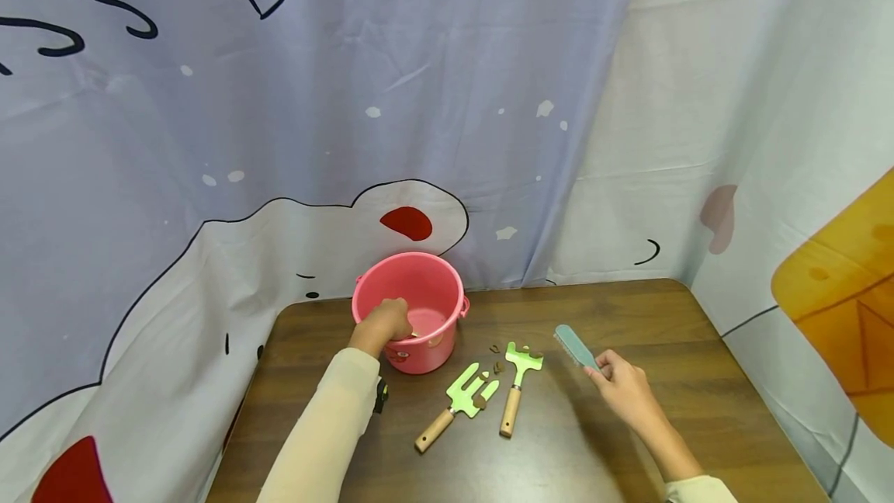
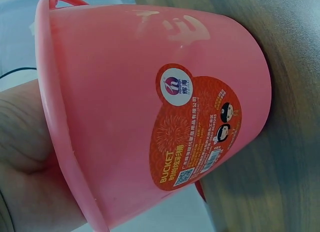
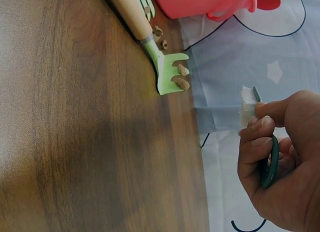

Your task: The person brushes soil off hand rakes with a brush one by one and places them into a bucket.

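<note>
Left hand (image 1: 382, 324) in bucket (image 1: 423, 360); right (image 1: 625, 393): brush (image 1: 576, 345)

Bucket (image 1: 419, 357), far: smooth pink plast., semi-gloss, w/ smooth printed sticker (image 2: 200, 132). Fork (image 1: 461, 400) & rake (image 1: 512, 406): matt wood handles, smooth green painted-metal-look heads. Brush (image 1: 576, 345), rt.: matt plast. Table (image 1: 545, 472): wood-grain, sl. glossy. Backdrop (image 1: 454, 60): matt creased cloth.

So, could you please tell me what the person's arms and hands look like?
The left hand and right hand are gloveless. The left sleeve and right sleeve are plain cream; a small black item shows at the left wrist.
</note>
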Motion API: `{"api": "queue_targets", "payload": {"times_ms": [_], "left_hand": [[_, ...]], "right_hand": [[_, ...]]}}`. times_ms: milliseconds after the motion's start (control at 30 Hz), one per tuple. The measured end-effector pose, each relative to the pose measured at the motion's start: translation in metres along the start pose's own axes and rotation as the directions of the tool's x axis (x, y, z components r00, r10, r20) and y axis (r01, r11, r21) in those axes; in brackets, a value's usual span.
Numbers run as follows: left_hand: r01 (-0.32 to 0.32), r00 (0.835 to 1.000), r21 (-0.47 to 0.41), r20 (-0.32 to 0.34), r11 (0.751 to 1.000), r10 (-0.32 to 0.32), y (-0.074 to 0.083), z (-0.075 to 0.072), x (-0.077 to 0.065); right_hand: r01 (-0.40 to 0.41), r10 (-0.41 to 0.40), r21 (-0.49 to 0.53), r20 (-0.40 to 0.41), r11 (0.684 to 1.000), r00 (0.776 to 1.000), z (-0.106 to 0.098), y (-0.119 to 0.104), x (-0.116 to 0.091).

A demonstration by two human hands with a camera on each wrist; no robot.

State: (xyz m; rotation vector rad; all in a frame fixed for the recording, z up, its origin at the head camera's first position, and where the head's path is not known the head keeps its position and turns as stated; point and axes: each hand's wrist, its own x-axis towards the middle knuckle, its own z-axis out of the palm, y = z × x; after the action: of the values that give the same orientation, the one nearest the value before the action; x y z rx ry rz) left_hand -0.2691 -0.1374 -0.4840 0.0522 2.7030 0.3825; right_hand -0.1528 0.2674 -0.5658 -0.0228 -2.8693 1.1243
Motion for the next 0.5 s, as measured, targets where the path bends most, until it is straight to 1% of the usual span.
{"api": "queue_targets", "payload": {"times_ms": [267, 367, 433, 500], "left_hand": [[-0.007, 1.000, 0.002, -0.012, 1.000, 0.007, 0.0014, -0.0016, -0.0030], [0.007, 1.000, 0.002, -0.021, 1.000, -0.007, 0.0026, -0.0025, -0.0047], [0.017, 0.999, 0.012, -0.051, 1.000, -0.017, 0.0033, -0.0030, -0.0051], [0.022, 0.995, 0.023, -0.099, 0.999, -0.020, 0.0042, -0.0031, -0.0049]], "right_hand": [[0.001, -0.002, 0.016, 0.019, 1.000, 1.000, -0.0003, -0.0014, -0.0005], [-0.002, 0.002, 0.018, 0.014, 1.000, 1.000, -0.0007, -0.0021, -0.0009], [-0.005, 0.005, 0.015, 0.012, 1.000, 1.000, -0.0010, -0.0022, -0.0015], [-0.006, 0.006, 0.009, 0.006, 1.000, 1.000, -0.0014, -0.0018, -0.0022]]}}
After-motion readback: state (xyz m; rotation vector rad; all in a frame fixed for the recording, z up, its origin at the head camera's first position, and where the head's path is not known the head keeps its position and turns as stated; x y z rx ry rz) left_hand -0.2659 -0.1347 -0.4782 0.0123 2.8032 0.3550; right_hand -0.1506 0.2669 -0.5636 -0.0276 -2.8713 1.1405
